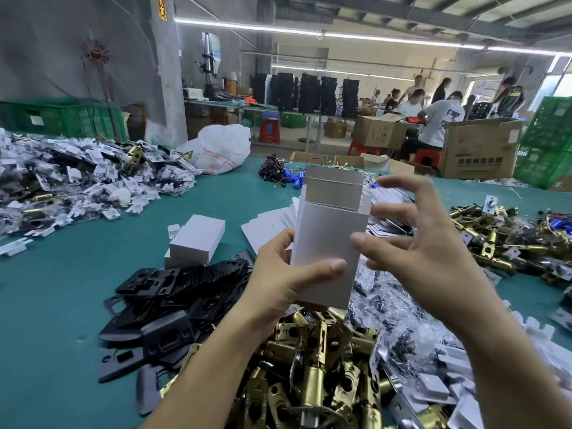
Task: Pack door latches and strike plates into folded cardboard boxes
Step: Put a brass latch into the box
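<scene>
I hold a white cardboard box upright above the table, its top flaps standing open. My left hand grips its lower part, thumb across the front. My right hand is at the box's right side, thumb tip touching the front and the other fingers spread and slightly blurred. Below the box lies a heap of brass door latches. Black strike plates are piled to the left. Two folded white boxes rest behind those plates.
Flat white box blanks lie behind the held box. Bagged small parts sit at right, more brass latches farther right, and a big heap of bagged parts at left. The green table spans the view. People work in the background.
</scene>
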A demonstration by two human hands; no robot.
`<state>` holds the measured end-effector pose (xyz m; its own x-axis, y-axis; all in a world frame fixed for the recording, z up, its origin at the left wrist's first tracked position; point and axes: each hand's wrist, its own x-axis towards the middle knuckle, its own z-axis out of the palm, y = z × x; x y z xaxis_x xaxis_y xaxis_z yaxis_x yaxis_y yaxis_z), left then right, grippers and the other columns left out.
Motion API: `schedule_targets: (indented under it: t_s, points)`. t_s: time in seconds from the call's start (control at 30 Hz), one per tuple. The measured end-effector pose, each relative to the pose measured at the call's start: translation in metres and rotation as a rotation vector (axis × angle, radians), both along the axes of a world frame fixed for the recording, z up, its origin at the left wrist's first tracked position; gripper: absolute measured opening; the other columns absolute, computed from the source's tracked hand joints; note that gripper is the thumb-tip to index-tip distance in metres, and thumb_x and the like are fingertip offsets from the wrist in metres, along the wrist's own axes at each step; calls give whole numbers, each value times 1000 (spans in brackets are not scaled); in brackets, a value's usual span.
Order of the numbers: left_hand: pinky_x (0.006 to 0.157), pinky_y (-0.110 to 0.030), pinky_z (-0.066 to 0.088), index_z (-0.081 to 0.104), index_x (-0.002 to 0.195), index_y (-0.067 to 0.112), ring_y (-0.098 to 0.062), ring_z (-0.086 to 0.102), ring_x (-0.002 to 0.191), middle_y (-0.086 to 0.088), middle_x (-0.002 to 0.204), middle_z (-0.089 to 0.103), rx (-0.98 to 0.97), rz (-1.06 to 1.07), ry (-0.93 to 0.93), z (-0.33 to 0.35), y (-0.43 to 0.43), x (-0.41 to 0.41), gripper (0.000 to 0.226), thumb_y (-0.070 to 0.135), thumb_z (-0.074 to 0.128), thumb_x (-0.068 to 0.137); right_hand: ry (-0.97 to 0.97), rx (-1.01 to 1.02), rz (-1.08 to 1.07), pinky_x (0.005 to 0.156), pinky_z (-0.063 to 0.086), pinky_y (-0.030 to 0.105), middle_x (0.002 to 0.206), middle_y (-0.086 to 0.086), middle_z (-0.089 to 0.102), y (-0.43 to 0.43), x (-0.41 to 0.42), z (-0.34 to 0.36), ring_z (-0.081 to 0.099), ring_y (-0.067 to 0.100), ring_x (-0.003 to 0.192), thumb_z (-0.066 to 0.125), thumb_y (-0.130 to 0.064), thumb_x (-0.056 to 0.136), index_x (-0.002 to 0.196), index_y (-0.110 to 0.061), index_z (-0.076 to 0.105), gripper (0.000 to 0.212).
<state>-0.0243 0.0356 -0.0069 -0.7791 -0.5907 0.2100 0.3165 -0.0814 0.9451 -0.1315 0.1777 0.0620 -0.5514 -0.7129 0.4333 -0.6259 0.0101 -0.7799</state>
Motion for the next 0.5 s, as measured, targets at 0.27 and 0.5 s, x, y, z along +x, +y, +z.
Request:
schedule_targets:
  t_s: [0.27, 0.5]
  points:
    - [79, -32, 59, 74, 107, 15, -18, 72, 90, -8, 102, 77, -106, -17, -22, -3, -2, 0, 46, 21, 88, 63, -399, 165, 174, 58, 60, 35, 86, 3, 74, -8, -4, -38, 71, 19, 65, 60, -37, 92, 101, -40, 68, 12]
    - [57, -27, 56, 70, 108, 29, -18, 72, 85, 1, 99, 76, -58, -5, -31, 1, 3, -2, 35, 30, 78, 74, -307, 43, 212, 63, 60, 30, 88, 3, 73, -13, -9, -47, 71, 25, 71, 58, -51, 79, 105, -46, 66, 28]
